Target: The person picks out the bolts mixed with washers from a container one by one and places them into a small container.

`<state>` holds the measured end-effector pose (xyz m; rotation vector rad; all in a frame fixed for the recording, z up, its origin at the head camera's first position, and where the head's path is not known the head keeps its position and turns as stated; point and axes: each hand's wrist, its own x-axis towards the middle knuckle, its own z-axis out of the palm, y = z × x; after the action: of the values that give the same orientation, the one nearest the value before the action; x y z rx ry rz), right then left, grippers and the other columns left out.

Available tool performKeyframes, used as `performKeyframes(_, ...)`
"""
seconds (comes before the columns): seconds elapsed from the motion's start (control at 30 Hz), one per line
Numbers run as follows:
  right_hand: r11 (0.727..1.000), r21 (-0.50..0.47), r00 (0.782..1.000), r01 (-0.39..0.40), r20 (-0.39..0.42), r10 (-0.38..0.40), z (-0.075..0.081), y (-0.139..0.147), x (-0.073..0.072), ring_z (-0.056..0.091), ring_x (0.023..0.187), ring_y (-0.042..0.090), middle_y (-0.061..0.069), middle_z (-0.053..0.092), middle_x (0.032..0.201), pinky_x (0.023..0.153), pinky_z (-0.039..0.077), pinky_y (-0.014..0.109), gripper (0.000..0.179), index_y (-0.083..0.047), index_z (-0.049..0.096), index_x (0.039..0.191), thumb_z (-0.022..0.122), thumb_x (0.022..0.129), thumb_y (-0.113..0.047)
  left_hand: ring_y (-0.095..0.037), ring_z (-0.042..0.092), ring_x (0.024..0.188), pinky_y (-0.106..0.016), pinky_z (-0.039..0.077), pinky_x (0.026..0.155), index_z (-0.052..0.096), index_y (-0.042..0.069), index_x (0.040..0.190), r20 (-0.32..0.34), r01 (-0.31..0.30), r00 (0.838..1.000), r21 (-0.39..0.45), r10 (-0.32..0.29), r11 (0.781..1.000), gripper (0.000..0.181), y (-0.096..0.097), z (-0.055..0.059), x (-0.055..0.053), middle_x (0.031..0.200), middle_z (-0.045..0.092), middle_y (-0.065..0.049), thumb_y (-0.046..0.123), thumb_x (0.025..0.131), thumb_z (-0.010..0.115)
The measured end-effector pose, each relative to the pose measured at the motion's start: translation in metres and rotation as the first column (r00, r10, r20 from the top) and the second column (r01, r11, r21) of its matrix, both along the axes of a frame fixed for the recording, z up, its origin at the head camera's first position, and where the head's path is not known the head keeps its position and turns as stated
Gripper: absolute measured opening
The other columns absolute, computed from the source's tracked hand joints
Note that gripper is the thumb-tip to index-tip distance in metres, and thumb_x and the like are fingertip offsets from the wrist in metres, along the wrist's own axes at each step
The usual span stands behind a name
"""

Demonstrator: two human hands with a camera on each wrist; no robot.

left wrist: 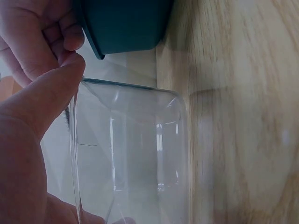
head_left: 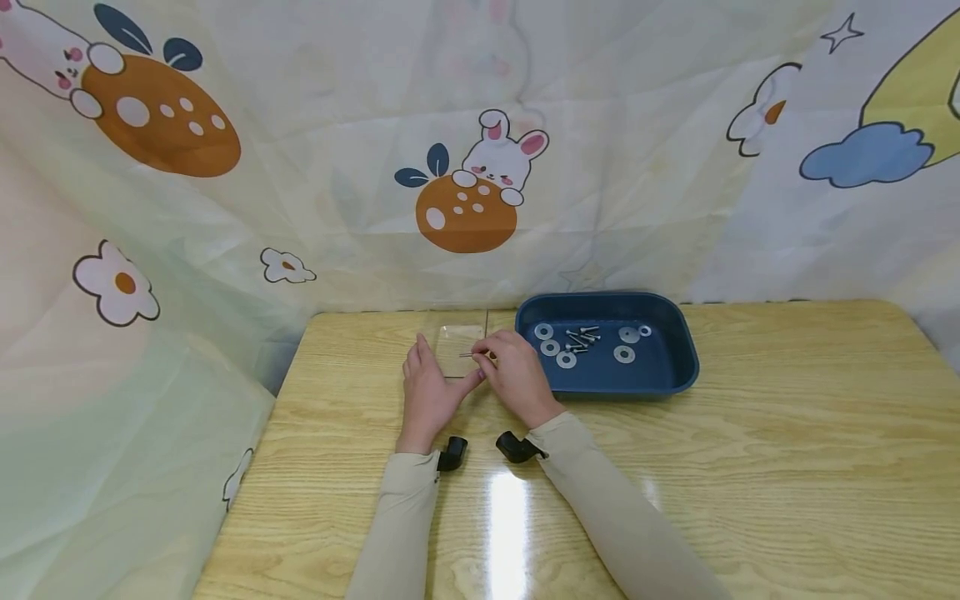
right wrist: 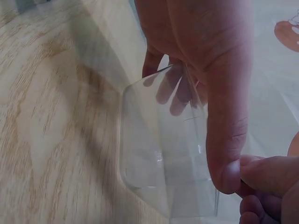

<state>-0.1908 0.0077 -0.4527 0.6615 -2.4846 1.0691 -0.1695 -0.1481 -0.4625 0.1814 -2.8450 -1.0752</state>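
A clear box-shaped container stands on the table, its transparent wall filling the middle of the left wrist view. My left hand holds it by the near left corner, thumb along the near rim and fingers down the left side. With thumb and fingers, my right hand pinches a thin metal screw over the container's opening. Its thread shows behind the rim in the left wrist view. The left thumb tip lies right by the right fingertips.
To the right stands a dark blue tray with several screws and several flat washers in it. A patterned curtain hangs behind the wooden table. Both wrists wear small black cameras.
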Motion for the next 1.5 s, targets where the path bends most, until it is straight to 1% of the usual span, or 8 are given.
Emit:
performKeyframes(0.27,0.999,-0.036,0.999,-0.018,0.029,0.019,0.0,0.0,-0.001,0.065,0.083,0.02,0.003,0.072,0.091,0.073,0.053,0.034,0.006,-0.006,0.079,0.095,0.077,0.09,-0.009,-0.043,0.018,0.146,-0.055,0.026,0.115,0.006,-0.009,0.157,0.003,-0.002,1.0,0.006,0.002,1.0,0.128,0.0,0.0,-0.001,0.159,0.019,-0.029,0.06,0.078,0.08)
performKeyframes(0.47,0.999,-0.027,0.998,-0.031,0.045,0.032,0.001,0.002,0.0,0.065,0.083,0.02,0.003,0.071,0.09,0.072,0.053,0.033,0.005,-0.008,0.079,0.094,0.076,0.091,-0.011,-0.042,0.018,0.147,-0.055,0.027,0.115,0.005,-0.008,0.158,0.008,0.0,1.0,0.006,0.0,1.0,0.128,0.0,-0.001,-0.001,0.159,0.018,-0.029,0.06,0.078,0.079)
performKeyframes(0.67,0.999,-0.02,0.997,-0.039,0.062,0.04,0.001,0.003,0.0,0.065,0.085,0.021,0.004,0.072,0.093,0.073,0.053,0.034,0.009,-0.006,0.079,0.097,0.073,0.093,-0.012,-0.042,0.018,0.146,-0.054,0.027,0.115,0.006,-0.008,0.158,0.01,-0.001,1.0,0.002,0.001,1.0,0.128,0.0,-0.001,-0.001,0.159,0.018,-0.029,0.06,0.078,0.08)
performKeyframes(0.9,0.998,-0.044,0.996,-0.038,0.079,0.041,0.002,0.003,0.001,0.065,0.086,0.021,0.005,0.071,0.096,0.073,0.053,0.034,0.01,-0.006,0.078,0.1,0.072,0.094,-0.01,-0.041,0.018,0.147,-0.054,0.027,0.115,0.006,-0.008,0.158,0.012,-0.007,1.0,0.01,0.007,1.0,0.13,0.0,0.001,0.0,0.16,0.018,-0.028,0.061,0.076,0.08)
performKeyframes(1.03,0.998,-0.062,0.997,-0.03,0.075,0.034,0.005,0.006,0.002,0.064,0.09,0.024,0.005,0.071,0.1,0.075,0.053,0.034,0.012,-0.006,0.078,0.104,0.071,0.095,-0.011,-0.041,0.018,0.147,-0.054,0.027,0.115,0.007,-0.008,0.158,0.01,-0.013,1.0,0.011,0.013,1.0,0.131,0.001,0.001,-0.001,0.16,0.018,-0.028,0.062,0.075,0.081)
performKeyframes(1.13,0.997,-0.075,0.998,-0.009,0.065,0.014,0.008,0.009,0.003,0.063,0.092,0.023,0.005,0.071,0.102,0.076,0.052,0.035,0.013,-0.008,0.078,0.106,0.07,0.096,-0.012,-0.041,0.018,0.147,-0.054,0.027,0.115,0.007,-0.007,0.158,0.009,-0.014,1.0,0.014,0.014,1.0,0.131,0.001,0.001,-0.001,0.16,0.018,-0.027,0.062,0.075,0.081)
performKeyframes(1.27,0.996,-0.09,0.998,0.016,0.057,-0.011,0.012,0.013,0.004,0.062,0.09,0.022,0.004,0.07,0.101,0.074,0.052,0.035,0.014,-0.009,0.078,0.107,0.071,0.094,-0.01,-0.042,0.017,0.147,-0.055,0.026,0.115,0.006,-0.008,0.158,0.013,-0.004,1.0,0.027,0.004,1.0,0.131,0.001,0.001,-0.001,0.16,0.017,-0.028,0.061,0.075,0.081)
performKeyframes(1.5,0.995,-0.103,0.999,0.016,0.045,-0.011,0.015,0.016,0.005,0.063,0.09,0.023,0.005,0.07,0.101,0.073,0.053,0.035,0.014,-0.007,0.078,0.106,0.071,0.094,-0.008,-0.041,0.016,0.148,-0.055,0.026,0.116,0.006,-0.007,0.158,0.014,-0.008,1.0,0.028,0.008,1.0,0.13,0.001,0.001,-0.001,0.161,0.016,-0.027,0.06,0.076,0.081)
